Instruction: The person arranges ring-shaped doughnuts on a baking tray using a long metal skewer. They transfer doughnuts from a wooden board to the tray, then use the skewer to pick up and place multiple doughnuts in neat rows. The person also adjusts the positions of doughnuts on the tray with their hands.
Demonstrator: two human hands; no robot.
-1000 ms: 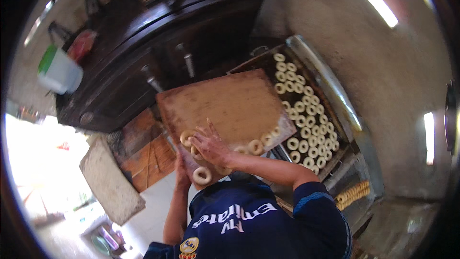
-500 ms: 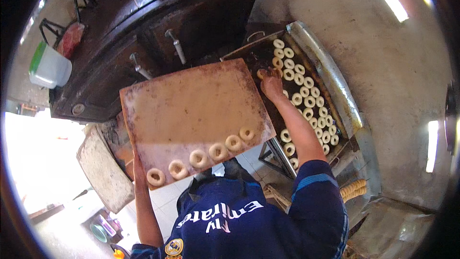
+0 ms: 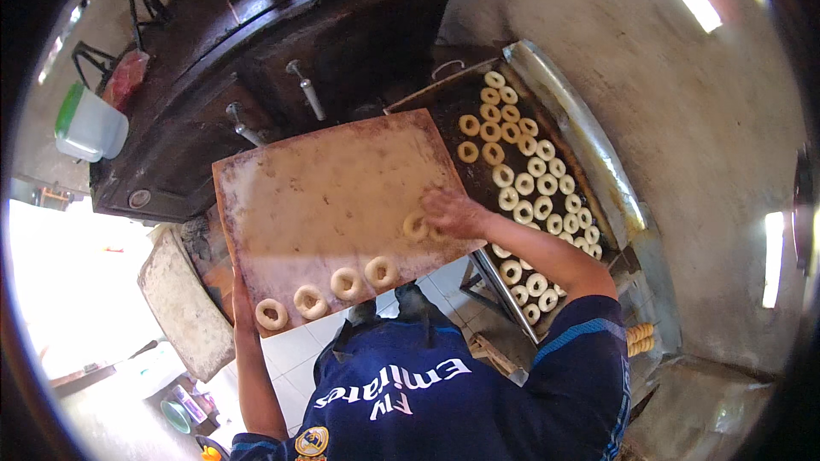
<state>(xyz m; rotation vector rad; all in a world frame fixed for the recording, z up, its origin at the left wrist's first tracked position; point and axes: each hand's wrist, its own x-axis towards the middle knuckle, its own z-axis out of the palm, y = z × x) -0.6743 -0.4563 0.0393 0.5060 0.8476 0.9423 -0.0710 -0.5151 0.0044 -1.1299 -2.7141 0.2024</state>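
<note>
A wooden board (image 3: 333, 188) is held out in front of me, slightly tilted. My left hand (image 3: 243, 294) grips its left edge, with most of the fingers hidden beneath or behind it. Along the near edge lie several raw dough rings (image 3: 347, 283). My right hand (image 3: 454, 212) is at the board's right end, its fingers curled down on a dough ring (image 3: 415, 227); another ring is partly covered by this hand. To the right, a dark baking tray (image 3: 453, 101) bears many pale dough rings (image 3: 524, 183), set close together.
A large dark oven (image 3: 282, 51) with metal handles (image 3: 309, 94) stands beyond the board. A clear tub with a green lid (image 3: 90, 124) sits at far left. An empty-looking pale board (image 3: 184, 303) leans at left. Stacked browned rings (image 3: 641, 339) are at lower right, beside a metal ledge (image 3: 589, 137).
My right hand has come back from the tray to the board's right end. More rings lie on the tray's left part. One ring on the board has shifted away from the near edge.
</note>
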